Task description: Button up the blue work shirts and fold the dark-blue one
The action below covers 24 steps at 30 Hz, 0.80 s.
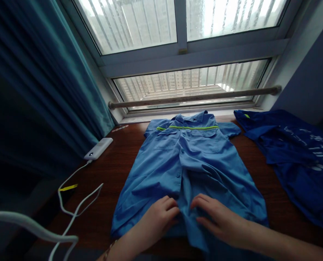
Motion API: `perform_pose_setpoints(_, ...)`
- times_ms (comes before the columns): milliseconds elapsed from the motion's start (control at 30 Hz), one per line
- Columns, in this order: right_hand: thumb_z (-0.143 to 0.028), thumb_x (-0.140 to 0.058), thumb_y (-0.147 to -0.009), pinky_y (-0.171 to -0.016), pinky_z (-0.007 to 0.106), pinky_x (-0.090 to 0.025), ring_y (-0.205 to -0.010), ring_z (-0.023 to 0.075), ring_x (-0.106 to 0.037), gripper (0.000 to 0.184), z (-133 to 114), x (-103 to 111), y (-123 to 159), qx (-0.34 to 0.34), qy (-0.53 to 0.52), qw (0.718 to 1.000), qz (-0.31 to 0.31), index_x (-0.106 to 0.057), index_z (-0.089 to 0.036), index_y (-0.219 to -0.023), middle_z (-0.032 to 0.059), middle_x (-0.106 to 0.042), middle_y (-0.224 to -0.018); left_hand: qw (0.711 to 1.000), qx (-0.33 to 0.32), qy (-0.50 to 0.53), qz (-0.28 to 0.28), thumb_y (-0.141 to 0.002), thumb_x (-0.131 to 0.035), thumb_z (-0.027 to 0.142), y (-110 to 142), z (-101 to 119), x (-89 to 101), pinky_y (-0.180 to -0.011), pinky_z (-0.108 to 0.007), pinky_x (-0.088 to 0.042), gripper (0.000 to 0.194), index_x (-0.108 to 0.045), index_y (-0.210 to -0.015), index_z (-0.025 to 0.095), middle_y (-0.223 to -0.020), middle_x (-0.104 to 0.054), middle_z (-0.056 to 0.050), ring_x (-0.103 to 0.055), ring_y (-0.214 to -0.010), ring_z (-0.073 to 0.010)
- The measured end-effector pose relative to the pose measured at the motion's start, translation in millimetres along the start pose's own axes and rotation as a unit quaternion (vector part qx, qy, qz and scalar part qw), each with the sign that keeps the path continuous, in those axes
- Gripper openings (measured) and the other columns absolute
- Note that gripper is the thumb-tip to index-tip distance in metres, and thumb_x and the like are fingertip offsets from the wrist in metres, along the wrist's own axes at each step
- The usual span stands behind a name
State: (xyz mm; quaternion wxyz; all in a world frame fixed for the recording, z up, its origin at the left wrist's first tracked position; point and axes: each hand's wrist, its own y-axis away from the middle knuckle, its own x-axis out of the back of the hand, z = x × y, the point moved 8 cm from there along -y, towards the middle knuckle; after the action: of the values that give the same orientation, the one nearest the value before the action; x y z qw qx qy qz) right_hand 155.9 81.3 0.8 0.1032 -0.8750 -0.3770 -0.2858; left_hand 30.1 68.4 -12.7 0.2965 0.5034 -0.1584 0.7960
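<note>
A light blue short-sleeved work shirt [161, 166] with a yellow-green reflective stripe across the chest lies spread face up on the dark wooden table [117, 159], collar toward the window. Both hands rest at its lower front placket. My left hand [157, 219] has its fingers curled and pinching the cloth of the left front edge. My right hand [218, 217] lies on the right front edge, fingers bent and pressing the fabric beside the left hand. The fingertips of both hands almost meet at the button line.
A darker blue garment [299, 156] with white lettering lies crumpled at the right of the table. A white power bank [98, 148] sits at the left with white cables [77, 203] trailing toward me. Teal curtain at left, window and a rail behind.
</note>
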Motion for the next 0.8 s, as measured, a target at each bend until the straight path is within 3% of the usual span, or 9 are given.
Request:
perform_pose_setpoints(133, -0.031, -0.054, -0.078, -0.097, 0.051, -0.03, -0.124, 0.0306, -0.025, 0.049, 44, 12, 26, -0.06, 0.256, 0.959, 0.111, -0.042, -0.025, -0.125, 0.0087, -0.033, -0.135, 1.0, 0.015, 0.02, -0.013, -0.086, -0.033, 0.014, 10, -11, 0.8, -0.066, -0.023, -0.036, 0.02, -0.051, -0.079, 0.018, -0.082, -0.052, -0.003, -0.046, -0.077, -0.013)
perform_pose_setpoints(267, -0.036, -0.05, -0.081, -0.094, 0.046, -0.037, -0.117, 0.0267, -0.036, 0.046, 79, 33, 47, -0.05, 0.328, 0.925, 0.184, -0.044, -0.023, -0.124, 0.0104, -0.041, -0.128, 0.996, 0.051, 0.069, -0.033, -0.084, -0.036, 0.014, 12, -17, 2.8, -0.064, -0.021, -0.038, 0.014, -0.048, -0.076, 0.018, -0.08, -0.052, -0.001, -0.048, -0.072, -0.0118)
perform_pose_setpoints(333, -0.03, -0.047, -0.083, -0.092, 0.041, -0.04, -0.109, 0.0228, -0.044, 0.038, 89, 47, 54, -0.035, 0.31, 0.925, 0.219, -0.048, -0.02, -0.119, 0.0108, -0.048, -0.118, 0.994, 0.093, 0.053, 0.006, -0.084, -0.038, 0.017, 9, -26, 5.3, -0.067, -0.023, -0.04, 0.01, -0.048, -0.083, 0.017, -0.084, -0.052, -0.002, -0.049, -0.074, -0.0129)
perform_pose_setpoints(400, -0.028, -0.045, -0.084, -0.088, 0.037, -0.043, -0.101, 0.0206, -0.05, 0.032, 94, 61, 58, -0.028, 0.271, 0.931, 0.242, -0.052, -0.019, -0.113, 0.01, -0.052, -0.107, 0.987, 0.136, -0.02, 0.081, -0.083, -0.04, 0.019, 7, -38, 9.7, -0.075, -0.029, -0.041, 0.014, -0.049, -0.094, 0.017, -0.094, -0.052, -0.006, -0.05, -0.085, -0.0169)
perform_pose_setpoints(533, -0.032, -0.044, -0.085, -0.081, 0.033, -0.046, -0.09, 0.0187, -0.056, 0.026, 89, 89, 67, -0.039, 0.155, 0.952, 0.261, -0.058, -0.021, -0.103, 0.0065, -0.057, -0.096, 0.938, 0.211, -0.198, 0.192, -0.083, -0.041, 0.025, 15, -61, 13.5, -0.084, -0.042, -0.039, 0.028, -0.049, -0.108, 0.014, -0.112, -0.046, -0.015, -0.042, -0.105, -0.0275)
perform_pose_setpoints(633, -0.038, -0.051, -0.08, -0.083, 0.033, -0.045, -0.094, 0.0201, -0.056, 0.027, 75, 114, 86, -0.073, 0.055, 0.949, 0.301, -0.059, -0.024, -0.102, 0.0046, -0.059, -0.101, 0.913, 0.248, -0.251, 0.204, -0.084, -0.04, 0.026, 26, -79, 16.7, -0.079, -0.041, -0.041, 0.033, -0.048, -0.111, 0.01, -0.109, -0.048, -0.017, -0.045, -0.101, -0.0282)
perform_pose_setpoints(733, -0.039, -0.057, -0.075, -0.079, 0.031, -0.048, -0.096, 0.0215, -0.056, 0.036, 55, 132, 113, -0.071, -0.011, 0.935, 0.347, -0.054, -0.027, -0.109, 0.0046, -0.058, -0.108, 0.923, 0.224, -0.255, 0.183, -0.084, -0.037, 0.02, 32, -90, 21.2, -0.081, -0.037, -0.041, 0.029, -0.05, -0.108, 0.011, -0.101, -0.052, -0.013, -0.049, -0.095, -0.0242)
perform_pose_setpoints(800, -0.036, -0.058, -0.075, -0.076, 0.03, -0.049, -0.096, 0.0216, -0.057, 0.037, 41, 134, 125, -0.039, 0.003, 0.941, 0.335, -0.054, -0.029, -0.111, 0.0048, -0.058, -0.108, 0.932, 0.202, -0.245, 0.172, -0.083, -0.034, 0.015, 34, -93, 24.4, -0.083, -0.036, -0.041, 0.027, -0.053, -0.103, 0.013, -0.098, -0.053, -0.012, -0.05, -0.093, -0.0222)
